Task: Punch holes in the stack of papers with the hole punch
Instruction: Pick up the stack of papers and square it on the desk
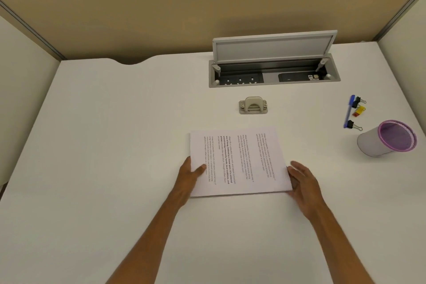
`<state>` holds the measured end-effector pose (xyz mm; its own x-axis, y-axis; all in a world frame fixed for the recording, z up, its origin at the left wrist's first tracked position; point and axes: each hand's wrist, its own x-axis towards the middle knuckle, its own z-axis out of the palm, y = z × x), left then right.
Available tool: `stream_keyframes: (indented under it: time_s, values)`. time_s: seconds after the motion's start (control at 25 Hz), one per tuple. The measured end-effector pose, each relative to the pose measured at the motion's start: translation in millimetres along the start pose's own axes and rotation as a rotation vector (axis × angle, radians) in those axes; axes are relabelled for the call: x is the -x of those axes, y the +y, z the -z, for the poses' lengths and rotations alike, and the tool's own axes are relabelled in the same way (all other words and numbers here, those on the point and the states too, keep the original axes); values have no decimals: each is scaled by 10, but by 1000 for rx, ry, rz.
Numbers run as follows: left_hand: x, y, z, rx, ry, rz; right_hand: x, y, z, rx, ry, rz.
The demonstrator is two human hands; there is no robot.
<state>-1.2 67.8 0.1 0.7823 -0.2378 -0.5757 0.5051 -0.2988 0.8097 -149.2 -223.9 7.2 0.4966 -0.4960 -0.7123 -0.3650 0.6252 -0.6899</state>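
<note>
White desk (115, 145) fills most of the view, closed in by beige partition panels at its far edge and pale side panels to the left and right. Set into the desk near the far edge, right of centre, a cable box (274, 74) stands with its grey lid (274, 47) tilted up, showing dark sockets inside.

Just nearer than the box, apart from everything else, sits the hole punch (253, 105), a small beige one resting flat on the desk. Nearer still, around the middle of the desk, lies the stack of papers (239, 161), turned sideways so the printed lines run away from the person. The punch and the stack do not touch; bare desk shows between them.

The left hand (190, 176) holds the stack's left edge near its near-left corner, thumb on top of the top sheet and fingers hidden beneath or behind the edge. The right hand (304, 183) rests against the stack's right edge near the near-right corner, fingers loosely extended and close together, touching the edge; whether any of them are under the sheets cannot be told.

Toward the desk's right edge, a blue pen (349, 112) lies with several binder clips (357, 108) beside it, black, yellow and red. Nearer the person along that edge stands a purple-rimmed mesh cup (385, 139).
</note>
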Motion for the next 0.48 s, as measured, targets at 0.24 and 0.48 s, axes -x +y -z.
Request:
stream_keyframes:
  time_s: [0.24,0.48]
  values:
    - [17,71,-173,-136,72,-122,-161,-85,-171,526,-141,151]
    - [70,151,-233,-257,127,-120,-154,-64,-182,506,-119,144]
